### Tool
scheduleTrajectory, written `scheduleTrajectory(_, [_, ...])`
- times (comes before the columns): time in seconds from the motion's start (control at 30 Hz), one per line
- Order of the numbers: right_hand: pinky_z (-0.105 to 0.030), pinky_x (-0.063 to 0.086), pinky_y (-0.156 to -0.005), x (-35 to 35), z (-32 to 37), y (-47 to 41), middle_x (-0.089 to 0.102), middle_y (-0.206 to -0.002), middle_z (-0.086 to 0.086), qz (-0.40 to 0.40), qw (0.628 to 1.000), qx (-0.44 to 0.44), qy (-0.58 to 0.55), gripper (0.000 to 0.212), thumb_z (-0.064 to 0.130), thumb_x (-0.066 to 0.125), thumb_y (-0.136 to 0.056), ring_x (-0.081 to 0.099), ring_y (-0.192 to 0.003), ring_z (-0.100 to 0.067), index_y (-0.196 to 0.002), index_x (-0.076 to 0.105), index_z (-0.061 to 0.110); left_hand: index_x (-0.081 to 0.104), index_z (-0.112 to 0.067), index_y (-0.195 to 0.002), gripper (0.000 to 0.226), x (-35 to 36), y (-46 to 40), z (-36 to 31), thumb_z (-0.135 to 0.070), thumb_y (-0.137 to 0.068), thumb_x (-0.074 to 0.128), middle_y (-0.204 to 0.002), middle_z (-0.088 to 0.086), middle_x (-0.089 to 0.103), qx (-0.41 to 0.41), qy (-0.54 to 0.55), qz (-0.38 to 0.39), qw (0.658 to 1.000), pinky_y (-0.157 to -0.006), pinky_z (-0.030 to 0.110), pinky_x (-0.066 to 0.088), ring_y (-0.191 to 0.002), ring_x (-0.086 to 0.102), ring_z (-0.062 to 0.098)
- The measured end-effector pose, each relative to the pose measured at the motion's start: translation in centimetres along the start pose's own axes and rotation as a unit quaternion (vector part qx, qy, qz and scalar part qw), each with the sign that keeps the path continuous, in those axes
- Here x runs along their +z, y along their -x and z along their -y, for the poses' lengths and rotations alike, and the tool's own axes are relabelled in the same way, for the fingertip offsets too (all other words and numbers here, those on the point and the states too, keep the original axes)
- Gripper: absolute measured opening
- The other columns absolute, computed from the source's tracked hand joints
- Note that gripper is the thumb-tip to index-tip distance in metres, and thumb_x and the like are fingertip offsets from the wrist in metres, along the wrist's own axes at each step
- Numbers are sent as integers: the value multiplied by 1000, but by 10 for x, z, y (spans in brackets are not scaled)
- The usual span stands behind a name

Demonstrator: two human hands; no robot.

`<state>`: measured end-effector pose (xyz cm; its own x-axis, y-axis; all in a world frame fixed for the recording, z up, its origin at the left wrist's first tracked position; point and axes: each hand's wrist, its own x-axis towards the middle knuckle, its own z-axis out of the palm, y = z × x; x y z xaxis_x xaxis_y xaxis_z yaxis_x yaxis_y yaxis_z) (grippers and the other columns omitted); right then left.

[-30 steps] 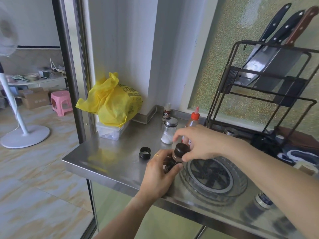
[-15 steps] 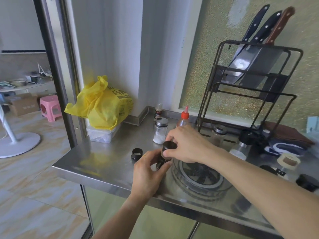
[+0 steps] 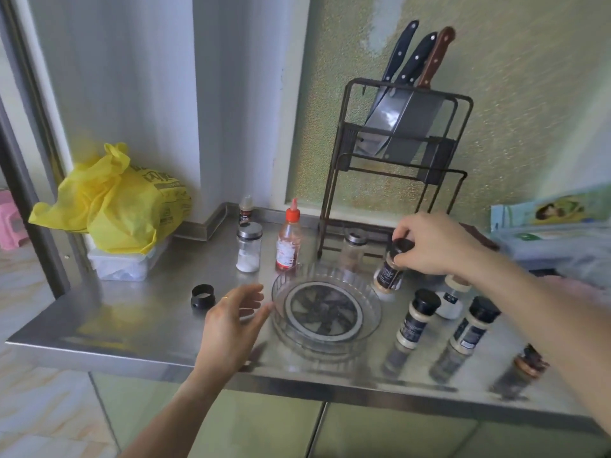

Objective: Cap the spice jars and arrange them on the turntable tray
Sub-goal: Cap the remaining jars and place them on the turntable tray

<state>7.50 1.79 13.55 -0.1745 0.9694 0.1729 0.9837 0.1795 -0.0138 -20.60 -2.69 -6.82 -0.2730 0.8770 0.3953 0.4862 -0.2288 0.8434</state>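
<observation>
- Right hand [image 3: 433, 244] grips a capped jar [image 3: 390, 271] by its black lid, fingers curled around it, beside the tray's [image 3: 325, 310] far-right rim.
- Left hand [image 3: 231, 320] hovers with fingers relaxed, fingertips near the tray's left rim; a loose cap [image 3: 202, 295] lies just left of them.

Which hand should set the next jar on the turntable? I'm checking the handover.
Right. The right hand already grips a capped jar beside the turntable; the left hand hovers open, holding nothing.

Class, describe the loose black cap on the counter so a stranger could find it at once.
Start at the yellow bag on the steel counter. In front of it, left of the clear round tray, lies the black cap. Unlike the other caps, it sits alone, on no jar.
</observation>
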Motion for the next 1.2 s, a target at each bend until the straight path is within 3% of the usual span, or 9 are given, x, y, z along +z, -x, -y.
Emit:
scheduleTrajectory(0.17, [-36, 59, -71, 32, -21, -12, 72, -93, -8, 62, 994, 69, 58, 24, 16, 73, -75, 68, -84, -28, -98, 73, 10, 72, -20, -110, 23, 3, 0, 2, -27, -89, 76, -90, -11, 74, 8, -43, 1, 999, -72, -1, 46, -82, 69, -2])
scheduleTrajectory(0.27, [-29, 49, -54, 50, -24, -18, 69, -88, -10, 101, 989, 88, 59, 22, 17, 73, -74, 69, -79, -29, -95, 71, 10, 74, -19, -108, 20, 3, 1, 2, -27, -89, 76, -86, -10, 75, 14, -59, 6, 998, -73, 2, 49, -81, 70, -1])
scheduleTrajectory(0.37, [-26, 46, -51, 55, -25, -25, 69, -83, -8, 113, 987, 97, 60, 19, 20, 74, -75, 69, -74, -25, -91, 71, 11, 74, -19, -107, 19, 2, 1, 1, -29, -90, 75, -85, -11, 74, 23, -63, 6, 998, -76, 14, 57, -80, 70, -1])
scheduleTrajectory(0.5, [-24, 39, -48, 47, -27, -27, 71, -75, -6, 151, 979, 121, 59, 21, 22, 79, -69, 65, -66, -21, -83, 72, 8, 76, -22, -102, 14, -1, 3, -4, -27, -90, 74, -87, -13, 75, 10, -31, -23, 999, -72, 10, 54, -81, 70, 0])
scheduleTrajectory(0.63, [-28, 55, -66, 38, -26, -24, 74, -97, -4, 153, 975, 123, 104, 44, 37, 80, -68, 69, -83, -20, -106, 72, 16, 76, -24, -99, 10, -18, 6, -7, -25, -89, 77, -84, -14, 74, 10, -12, -48, 999, -70, 11, 51, -78, 69, 1])
scheduleTrajectory(0.73, [-36, 58, -79, 22, 0, -15, 68, -119, 0, 74, 984, 78, 142, 54, 48, 72, -78, 66, -102, -23, -127, 60, 28, 75, -24, -95, 7, -44, -11, -8, -24, -89, 78, -80, -13, 74, 42, -31, -77, 996, -68, 15, 52, -73, 69, 4])
scheduleTrajectory(0.93, [-39, 59, -90, 26, 116, 8, 69, -119, 6, 39, 996, -81, -8, 41, 52, 70, -86, 68, -106, -17, -120, 66, 30, 73, -19, -102, 14, -85, -111, -11, -29, -92, 72, -87, -8, 74, 39, -100, -96, 990, -77, 31, 57, -78, 68, 7])
scheduleTrajectory(1.03, [-41, 56, -86, 52, 166, 0, 67, -115, 3, 61, 989, -106, -83, 36, 48, 65, -86, 66, -106, -25, -114, 63, 26, 68, -15, -115, 30, -88, -166, -7, -34, -93, 69, -103, -1, 73, 5, -147, -24, 989, -88, 36, 57, -91, 69, 15])
scheduleTrajectory(1.2, [-41, 47, -95, 101, 230, -24, 55, -130, -4, 64, 967, -124, -215, 46, 45, 62, -94, 55, -122, -30, -133, 49, 23, 59, -12, -133, 51, -65, -237, 11, -39, -92, 71, -126, 2, 66, -62, -146, 65, 985, -101, 35, 51, -115, 65, 21])
